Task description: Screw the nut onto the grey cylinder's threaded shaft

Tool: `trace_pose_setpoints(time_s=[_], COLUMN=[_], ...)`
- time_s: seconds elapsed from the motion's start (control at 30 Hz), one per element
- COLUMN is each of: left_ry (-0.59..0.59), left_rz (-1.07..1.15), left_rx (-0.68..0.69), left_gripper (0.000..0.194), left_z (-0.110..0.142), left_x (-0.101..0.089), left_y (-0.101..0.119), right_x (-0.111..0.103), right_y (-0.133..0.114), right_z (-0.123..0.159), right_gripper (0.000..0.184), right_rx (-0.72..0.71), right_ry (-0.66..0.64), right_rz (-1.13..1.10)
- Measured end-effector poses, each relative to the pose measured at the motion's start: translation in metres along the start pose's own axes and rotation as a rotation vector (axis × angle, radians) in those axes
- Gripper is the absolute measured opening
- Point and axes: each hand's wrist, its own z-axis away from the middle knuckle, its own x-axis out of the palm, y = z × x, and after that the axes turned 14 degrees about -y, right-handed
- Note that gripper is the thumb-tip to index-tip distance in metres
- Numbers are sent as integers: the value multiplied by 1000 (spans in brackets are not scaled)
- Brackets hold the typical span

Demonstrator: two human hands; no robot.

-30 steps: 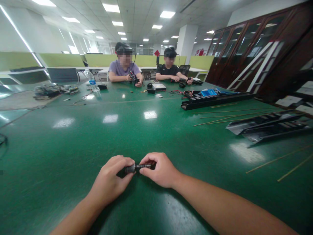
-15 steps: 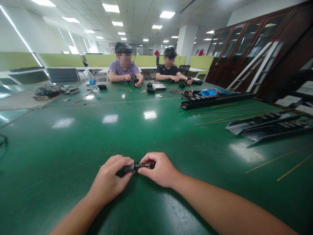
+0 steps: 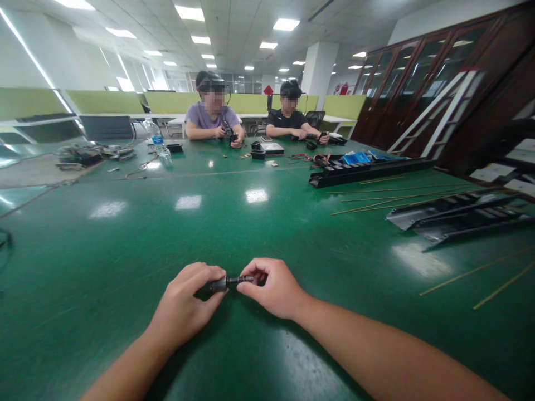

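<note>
Both my hands rest low on the green table [image 3: 125, 245], close to its near edge. My left hand [image 3: 184, 306] is closed round the thicker end of a small dark bolt-like part [image 3: 228, 282]. My right hand [image 3: 273, 287] pinches the thin threaded end of the same part between thumb and fingers. The part lies level between the two hands, just above the tabletop.
Two other people sit at the far side, each handling small dark parts. A water bottle [image 3: 161, 146] and loose items lie far left. Long black trays [image 3: 363, 170] and thin wooden rods [image 3: 388, 203] lie on the right half. A stepladder [image 3: 443, 108] leans on dark cabinets.
Both hands and the part have shifted slightly leftward and a little away from me. The grip of each hand on the part looks the same.
</note>
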Motion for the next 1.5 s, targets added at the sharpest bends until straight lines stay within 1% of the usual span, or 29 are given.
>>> trace_pose_setpoints(time_s=[0.33,0.53,0.83,0.97,1.17,1.37,1.5], left_ry=[5,18,26,38,24,11,6], left_rz=[-5,-25,-40,-23,1,62,50], left_rx=[-11,5,-14,-24,-34,-101,-182], left_gripper=[20,23,24,23,22,19,23], left_z=[1,1,2,2,1,2,2], left_x=[-2,-2,-4,-5,-8,-9,-11], left_y=[-3,-6,-10,-12,-12,-12,-12], right_x=[1,1,1,1,-1,-1,-2], right_y=[3,2,3,4,3,5,7], right_z=[-1,-1,-1,-2,-1,-3,-6], right_gripper=[12,12,11,12,12,13,16], right_rx=[-12,-5,1,6,16,18,23], right_ry=[19,30,41,49,54,55,82], right_rz=[-22,-24,-52,-55,-77,-85,-146])
